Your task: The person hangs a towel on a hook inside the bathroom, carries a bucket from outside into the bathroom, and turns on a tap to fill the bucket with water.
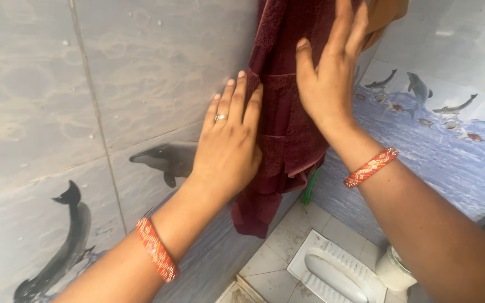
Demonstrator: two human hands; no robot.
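— Where the two tiled walls meet, what hangs?
— Maroon towel (287,112), draped down the corner.
— Left hand (228,143)?
— Flat on the towel's left edge, fingers (237,98) extended and close together, ring on one.
— Right hand (326,73)?
— Pressed against the towel higher up, fingers straight, thumb apart.
— Below?
— Squat toilet (332,272) in the floor.

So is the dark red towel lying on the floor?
No, the maroon towel hangs against the tiled wall, with the left hand and right hand flat on it.
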